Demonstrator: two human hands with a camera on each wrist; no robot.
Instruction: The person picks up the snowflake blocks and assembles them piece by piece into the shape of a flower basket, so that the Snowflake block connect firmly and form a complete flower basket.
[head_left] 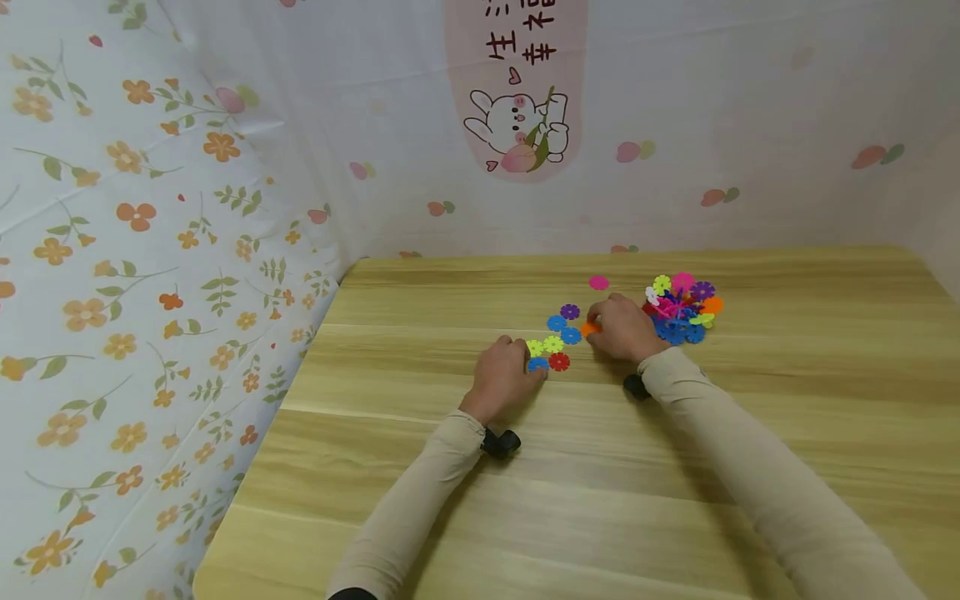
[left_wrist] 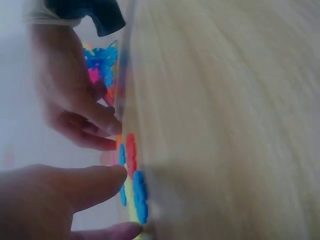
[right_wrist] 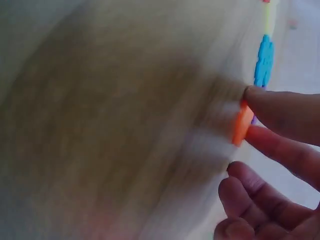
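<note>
Several flat, notched snowflake building discs lie on the wooden table in the head view. My left hand [head_left: 504,379] rests at the left end of the row. Its thumb and a finger lie apart beside a blue disc [head_left: 537,364] and a yellow disc [head_left: 533,348], seen edge-on in the left wrist view. A second yellow disc [head_left: 553,344] and a red disc [head_left: 559,362] sit just right of them. With thumb and index finger, my right hand [head_left: 624,327] pinches an orange disc [right_wrist: 243,125] at the table surface. Its other fingers are loosely curled.
Two blue discs [head_left: 564,328] and a purple disc [head_left: 570,312] lie between the hands. Farther back is a pink disc [head_left: 598,283]. A multicoloured pile of discs [head_left: 678,310] sits right of my right hand. A patterned cloth [head_left: 360,167] hangs behind the table [head_left: 570,500].
</note>
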